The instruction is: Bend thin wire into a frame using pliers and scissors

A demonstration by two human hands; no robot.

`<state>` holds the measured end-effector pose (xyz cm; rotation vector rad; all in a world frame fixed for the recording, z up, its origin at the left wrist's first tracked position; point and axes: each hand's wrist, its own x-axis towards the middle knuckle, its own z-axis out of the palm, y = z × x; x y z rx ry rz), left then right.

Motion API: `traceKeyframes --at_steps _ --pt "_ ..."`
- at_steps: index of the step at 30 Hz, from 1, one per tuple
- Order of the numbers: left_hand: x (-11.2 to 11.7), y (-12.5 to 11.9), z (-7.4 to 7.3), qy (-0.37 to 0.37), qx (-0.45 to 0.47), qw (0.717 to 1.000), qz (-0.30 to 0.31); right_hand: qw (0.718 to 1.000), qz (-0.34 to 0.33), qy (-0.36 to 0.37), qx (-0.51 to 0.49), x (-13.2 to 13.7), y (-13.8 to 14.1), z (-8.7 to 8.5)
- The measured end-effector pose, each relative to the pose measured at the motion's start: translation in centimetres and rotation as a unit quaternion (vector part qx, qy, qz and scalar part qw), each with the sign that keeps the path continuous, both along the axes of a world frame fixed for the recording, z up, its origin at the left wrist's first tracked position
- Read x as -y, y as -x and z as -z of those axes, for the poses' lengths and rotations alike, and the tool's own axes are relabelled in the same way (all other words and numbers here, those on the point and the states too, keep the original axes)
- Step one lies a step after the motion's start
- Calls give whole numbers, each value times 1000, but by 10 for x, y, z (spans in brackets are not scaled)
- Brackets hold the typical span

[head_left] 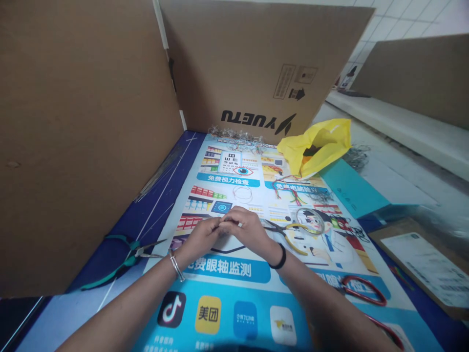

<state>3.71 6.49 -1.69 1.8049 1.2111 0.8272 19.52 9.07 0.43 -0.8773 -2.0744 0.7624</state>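
Left hand [200,239] and right hand [249,230] — both hands pinch thin wire [227,251] looping just beneath.

Hands two: left hand [200,238], right hand [251,229]. Green pliers [124,259] one, yellow pliers [293,237] one, red-handled tools [363,291] two.

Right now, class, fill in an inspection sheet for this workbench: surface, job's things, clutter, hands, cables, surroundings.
Surface: printed poster on a blue table.
Job's things: yellow-handled pliers beside the right hand; green-handled pliers to the left; wire ring.
Clutter: yellow bag, red loops.
Hands: left hand and right hand touch fingertips; held item too small to tell.
Cables: coloured wires by the bag.
Surroundings: cardboard walls.
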Motion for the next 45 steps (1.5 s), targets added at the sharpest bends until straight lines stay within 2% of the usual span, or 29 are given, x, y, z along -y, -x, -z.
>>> traceKeyframes --at_steps 3,8,13,20,28,32,37,41,43,45 --pt "0 1 0 -3 -8 1000 2 1000 -12 13 16 0 -2 -4" --pt "-3 5 1 -7 -14 999 39 995 -80 36 41 -6 -7 -9" --pt "-4 5 1 -10 0 998 69 998 -55 31 8 -6 -7 -4" --pt "3 1 2 -18 20 1000 13 999 -34 -27 14 2 -3 -3" --pt "5 -3 1 -14 31 999 -25 999 -19 -44 -4 4 -1 4" --pt "5 -2 4 -32 3 999 -40 999 -14 -43 7 4 1 7" --pt "1 3 10 -75 -75 992 -73 998 24 -41 37 4 8 10" --pt "-1 4 12 -94 -100 988 -66 996 56 -26 70 6 4 -1" --pt "0 4 13 -87 -95 990 -56 993 74 -15 87 11 -13 -16" --pt "1 3 13 -77 -75 993 -42 990 85 -12 110 21 -45 -33"
